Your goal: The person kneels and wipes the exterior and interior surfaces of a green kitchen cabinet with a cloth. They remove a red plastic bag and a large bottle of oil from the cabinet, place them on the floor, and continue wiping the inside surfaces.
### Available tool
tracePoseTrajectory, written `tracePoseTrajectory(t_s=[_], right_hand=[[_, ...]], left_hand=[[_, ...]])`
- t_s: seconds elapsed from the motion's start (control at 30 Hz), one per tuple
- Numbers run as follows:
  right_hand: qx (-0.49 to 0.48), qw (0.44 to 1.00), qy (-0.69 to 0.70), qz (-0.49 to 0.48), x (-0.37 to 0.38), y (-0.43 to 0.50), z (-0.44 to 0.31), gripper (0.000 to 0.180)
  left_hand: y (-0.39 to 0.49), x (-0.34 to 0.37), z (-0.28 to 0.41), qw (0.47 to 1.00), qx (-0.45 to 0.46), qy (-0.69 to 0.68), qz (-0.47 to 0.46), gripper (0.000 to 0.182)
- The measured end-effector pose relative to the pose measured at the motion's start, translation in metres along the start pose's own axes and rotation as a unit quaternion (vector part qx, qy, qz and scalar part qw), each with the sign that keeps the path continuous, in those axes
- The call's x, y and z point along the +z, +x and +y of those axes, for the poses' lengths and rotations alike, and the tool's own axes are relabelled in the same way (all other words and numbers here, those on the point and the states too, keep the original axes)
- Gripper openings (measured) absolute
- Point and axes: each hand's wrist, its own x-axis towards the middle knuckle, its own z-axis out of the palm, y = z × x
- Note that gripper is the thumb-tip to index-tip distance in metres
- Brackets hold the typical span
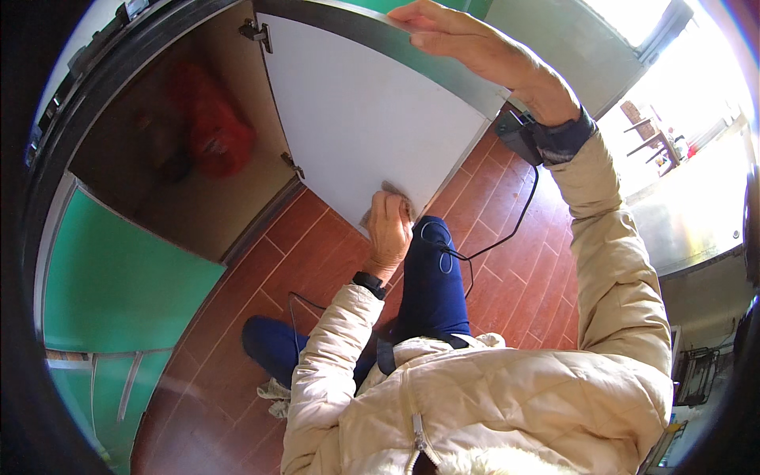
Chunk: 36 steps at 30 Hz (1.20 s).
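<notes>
A cabinet door (368,101) stands swung out on its hinges, its white inner face towards me. Low on that face, near the bottom corner, my left hand (389,222) presses a greyish-brown cloth (399,191) against the panel. My right hand (457,35) is at the door's top edge, fingers on the far side and thumb on the near one. Two metal hinges (256,34) join the door to the cabinet frame; the lower hinge (292,165) sits near the floor.
Inside the dark cabinet (148,196) lies a red plastic bag (217,130) beside blurred dark objects. A green cabinet door (124,267) is at left. Black cables (522,222) hang from my wrists over my knee (433,273). Red-brown tiles (504,285) cover the floor.
</notes>
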Motion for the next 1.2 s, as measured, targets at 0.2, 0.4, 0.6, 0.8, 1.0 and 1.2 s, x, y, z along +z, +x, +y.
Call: tracePoseTrajectory(t_s=[0.2, 0.4, 0.6, 0.8, 1.0, 1.2], right_hand=[[-0.012, 0.945, 0.325, 0.021, 0.008, -0.008, 0.017, 0.049], [0.024, 0.999, 0.037, 0.018, 0.004, -0.004, -0.008, 0.048], [0.017, 0.989, -0.148, 0.024, 0.002, -0.001, -0.023, 0.051], [0.039, 0.992, -0.116, 0.018, 0.008, -0.005, -0.027, 0.052], [0.059, 0.996, -0.054, 0.028, 0.016, -0.009, -0.039, 0.052], [0.061, 0.995, -0.055, 0.058, 0.027, -0.013, -0.050, 0.053]], left_hand=[[0.066, 0.003, 0.062, 0.988, 0.074, -0.088, 0.099, 0.016], [0.073, 0.009, 0.059, 0.984, 0.062, -0.083, 0.145, 0.017], [0.009, 0.036, -0.027, 0.982, -0.109, -0.017, 0.151, 0.010], [-0.018, 0.033, -0.098, 0.927, -0.319, 0.056, 0.191, 0.010], [0.074, 0.019, -0.019, 0.958, -0.153, -0.081, 0.227, 0.015], [0.129, -0.006, 0.038, 0.969, 0.036, -0.113, 0.217, 0.012]])
